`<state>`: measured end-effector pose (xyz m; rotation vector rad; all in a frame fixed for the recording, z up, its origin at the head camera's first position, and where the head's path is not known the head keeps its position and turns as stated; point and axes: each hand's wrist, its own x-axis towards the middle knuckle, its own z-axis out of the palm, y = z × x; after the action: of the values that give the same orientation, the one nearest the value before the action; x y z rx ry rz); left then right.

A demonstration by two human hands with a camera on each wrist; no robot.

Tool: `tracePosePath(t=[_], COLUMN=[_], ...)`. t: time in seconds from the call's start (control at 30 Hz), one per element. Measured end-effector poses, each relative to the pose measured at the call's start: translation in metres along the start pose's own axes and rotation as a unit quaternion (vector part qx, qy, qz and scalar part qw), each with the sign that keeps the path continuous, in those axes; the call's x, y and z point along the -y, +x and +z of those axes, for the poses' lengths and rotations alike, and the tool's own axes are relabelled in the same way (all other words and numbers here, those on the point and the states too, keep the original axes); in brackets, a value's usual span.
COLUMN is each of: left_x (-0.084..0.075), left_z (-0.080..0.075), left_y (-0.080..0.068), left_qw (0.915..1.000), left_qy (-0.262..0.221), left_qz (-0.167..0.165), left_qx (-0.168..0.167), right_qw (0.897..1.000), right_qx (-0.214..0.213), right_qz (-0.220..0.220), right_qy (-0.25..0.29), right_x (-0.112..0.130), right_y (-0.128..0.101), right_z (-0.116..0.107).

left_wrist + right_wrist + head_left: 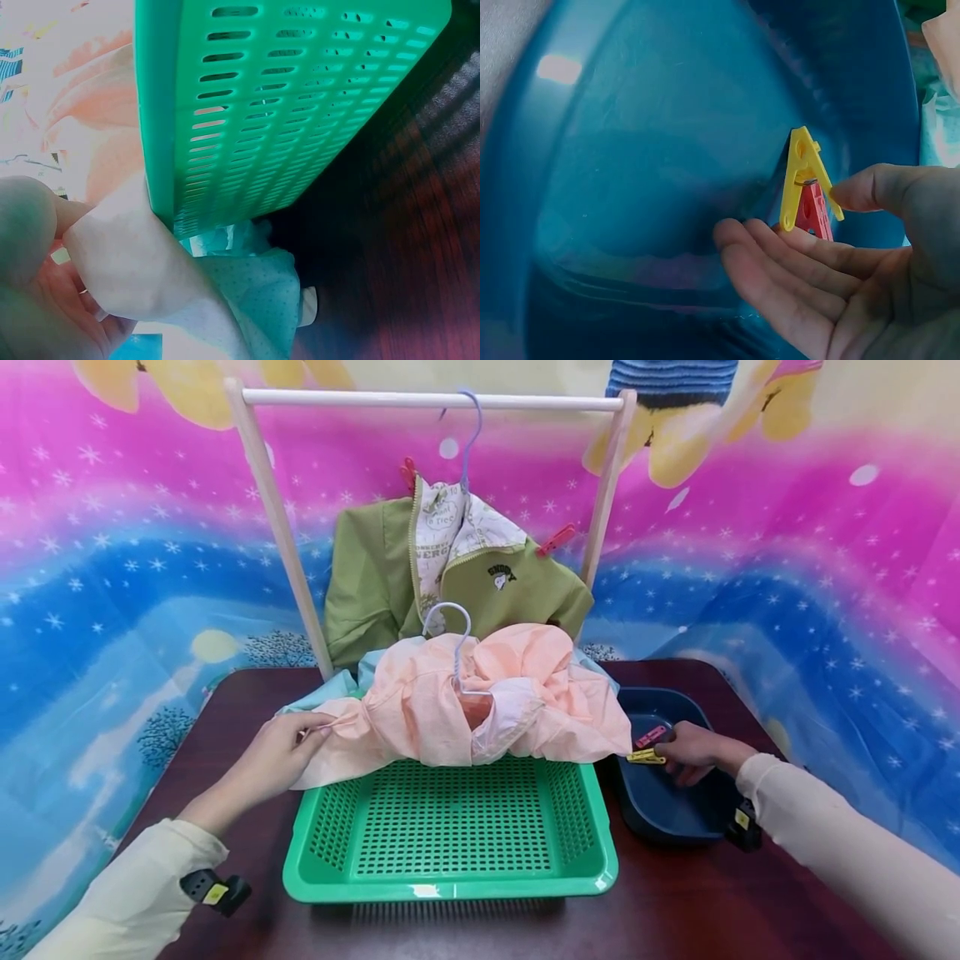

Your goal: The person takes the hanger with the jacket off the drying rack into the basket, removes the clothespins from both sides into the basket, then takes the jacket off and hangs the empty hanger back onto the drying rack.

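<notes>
Peach fabric first: we have the rumpled peach garment (420,702) lying across the far part of the green basket (450,890), running rightward from our left grip (273,756). That left grip is clamped on the garment's outer end, thumb against fingers. Hook up, a lavender hanger (457,664) sits in the garment's opening, between our two grips. Pale teal cloth (322,692) shows from under the peach, just beyond the left grip.

Our right grip (693,752) works over the dark blue basin (675,806): thumb and forefinger pinch a yellow clothespin (647,757), the other fingers loosely extended. Close behind it we note a pink clothespin (651,737); whether the two touch we cannot tell. Beyond both grips, an olive jacket (360,552) hangs from a rack (337,397), red clips (557,539) on its upper part. Basket and basin stand side by side on the dark worktop (675,893).
</notes>
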<state>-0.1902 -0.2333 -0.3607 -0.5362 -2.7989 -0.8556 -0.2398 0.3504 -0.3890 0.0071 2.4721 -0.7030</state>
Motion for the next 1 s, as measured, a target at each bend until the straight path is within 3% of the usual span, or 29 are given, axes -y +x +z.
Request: tracePosePath(t=[0.3, 0.77, 1.0], left_x=[0.000, -0.002, -0.002], left_z=[0.000, 0.000, -0.001], left_y=[0.000, 0.001, 0.000], left_qw=[1.0000, 1.0000, 1.0000], left_qy=[-0.001, -0.001, -0.002], left_qz=[-0.002, -0.006, -0.002], left_qx=[0.003, 0.005, 0.002], right_qw=[1.000, 0.998, 0.998], right_qx=[0.011, -0.019, -0.031], right_qz=[-0.002, -0.004, -0.021], right_qy=[-0.020, -0.052, -0.047], right_x=[-0.002, -0.003, 0.002], right_y=[0.002, 0.007, -0.004], right_z=[-0.001, 0.000, -0.003])
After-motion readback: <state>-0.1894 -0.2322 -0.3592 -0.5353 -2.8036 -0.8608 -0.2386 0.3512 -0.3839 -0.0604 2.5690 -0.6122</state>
